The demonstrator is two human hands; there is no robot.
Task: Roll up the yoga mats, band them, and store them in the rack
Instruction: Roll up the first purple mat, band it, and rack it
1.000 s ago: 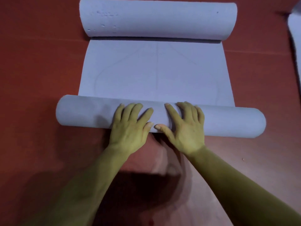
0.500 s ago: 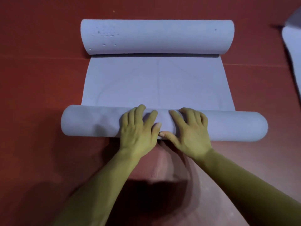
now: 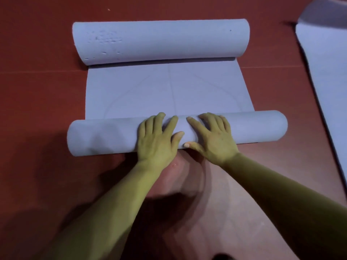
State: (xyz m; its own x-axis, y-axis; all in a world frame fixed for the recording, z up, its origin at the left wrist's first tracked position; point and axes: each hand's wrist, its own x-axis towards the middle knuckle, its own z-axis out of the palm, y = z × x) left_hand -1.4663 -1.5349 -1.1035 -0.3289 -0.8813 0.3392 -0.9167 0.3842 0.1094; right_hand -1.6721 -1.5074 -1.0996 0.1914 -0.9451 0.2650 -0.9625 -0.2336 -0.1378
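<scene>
A pale blue yoga mat [image 3: 169, 91] lies on the red floor, rolled at both ends. The near roll [image 3: 105, 136] runs left to right in front of me, the far roll [image 3: 161, 40] lies parallel behind a flat stretch with faint printed lines. My left hand [image 3: 157, 139] and my right hand [image 3: 212, 137] press side by side on the middle of the near roll, fingers spread and nearly straight, thumbs at its near side. No band or rack is in view.
A second pale blue mat [image 3: 326, 81] lies flat along the right edge of the view. The red floor [image 3: 37, 91] surrounds the mat on the left, far side and near side.
Both hands have pushed the near roll away from me, so the flat stretch between the two rolls is shorter. The far roll has not visibly moved on the floor.
</scene>
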